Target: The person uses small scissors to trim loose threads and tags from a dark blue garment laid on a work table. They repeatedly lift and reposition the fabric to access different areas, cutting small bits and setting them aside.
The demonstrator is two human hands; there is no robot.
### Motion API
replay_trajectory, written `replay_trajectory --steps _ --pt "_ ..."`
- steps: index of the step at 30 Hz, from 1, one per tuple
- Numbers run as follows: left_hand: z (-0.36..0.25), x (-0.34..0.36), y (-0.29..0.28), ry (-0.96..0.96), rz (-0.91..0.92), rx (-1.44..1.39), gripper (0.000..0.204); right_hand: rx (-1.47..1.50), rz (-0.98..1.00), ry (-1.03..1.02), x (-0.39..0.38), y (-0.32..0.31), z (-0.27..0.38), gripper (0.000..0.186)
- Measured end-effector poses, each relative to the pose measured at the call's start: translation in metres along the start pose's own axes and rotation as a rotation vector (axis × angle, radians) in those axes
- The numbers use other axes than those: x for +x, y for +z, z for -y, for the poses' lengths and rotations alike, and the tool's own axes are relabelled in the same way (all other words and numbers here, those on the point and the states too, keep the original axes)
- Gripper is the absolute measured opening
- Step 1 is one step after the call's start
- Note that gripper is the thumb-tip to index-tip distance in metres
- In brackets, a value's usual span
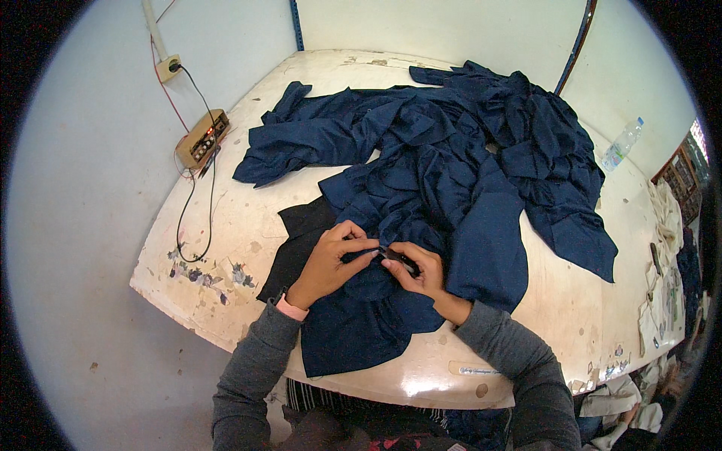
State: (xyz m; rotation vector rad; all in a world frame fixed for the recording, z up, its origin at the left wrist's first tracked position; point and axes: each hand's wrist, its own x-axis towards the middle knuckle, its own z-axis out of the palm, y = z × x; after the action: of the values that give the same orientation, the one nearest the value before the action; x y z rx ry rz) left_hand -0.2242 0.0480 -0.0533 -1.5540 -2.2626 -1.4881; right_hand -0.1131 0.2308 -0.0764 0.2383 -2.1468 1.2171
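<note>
Crumpled navy blue garments (pixel 421 161) lie heaped over the pale table, and one cloth panel (pixel 361 334) spreads toward me at the near edge. My left hand (pixel 335 259) pinches a fold of this navy garment between thumb and fingers. Close against it, my right hand (pixel 417 270) is closed around a small dark tool (pixel 404 261) with a shiny tip, which looks like thread snips; the fingers cover most of it. The tip meets the cloth between my two hands. A black piece of fabric (pixel 282 263) shows beside my left wrist.
A brown box with knobs and a red display (pixel 203 140) stands at the left table edge, its black cable (pixel 207 225) looping onto the tabletop. At the far right is a clear plastic bottle (pixel 623 144). White cloth (pixel 665 225) hangs along the right edge.
</note>
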Motion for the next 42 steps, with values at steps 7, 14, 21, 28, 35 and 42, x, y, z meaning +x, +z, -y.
replay_trajectory --steps 7,14,21,28,35,42 --pt "0.0 0.0 0.001 -0.017 -0.015 0.001 0.02 -0.02 -0.005 0.025 0.0 0.002 0.0 0.02" --pt "-0.002 0.0 -0.001 -0.03 -0.015 0.009 0.019 -0.012 -0.007 0.038 0.001 0.001 0.004 0.019" --pt "-0.004 0.002 -0.002 -0.016 0.006 0.021 0.017 -0.013 -0.002 0.037 0.001 -0.001 0.004 0.021" --pt "-0.002 0.0 -0.002 -0.031 0.009 0.035 0.017 0.052 -0.028 0.038 0.003 -0.003 0.009 0.023" --pt "-0.026 0.009 -0.005 0.13 -0.078 0.064 0.015 0.089 -0.072 0.039 -0.005 0.003 -0.015 0.017" --pt "-0.016 0.003 -0.004 0.112 0.033 0.023 0.017 0.18 0.063 0.045 -0.003 -0.003 -0.011 0.013"
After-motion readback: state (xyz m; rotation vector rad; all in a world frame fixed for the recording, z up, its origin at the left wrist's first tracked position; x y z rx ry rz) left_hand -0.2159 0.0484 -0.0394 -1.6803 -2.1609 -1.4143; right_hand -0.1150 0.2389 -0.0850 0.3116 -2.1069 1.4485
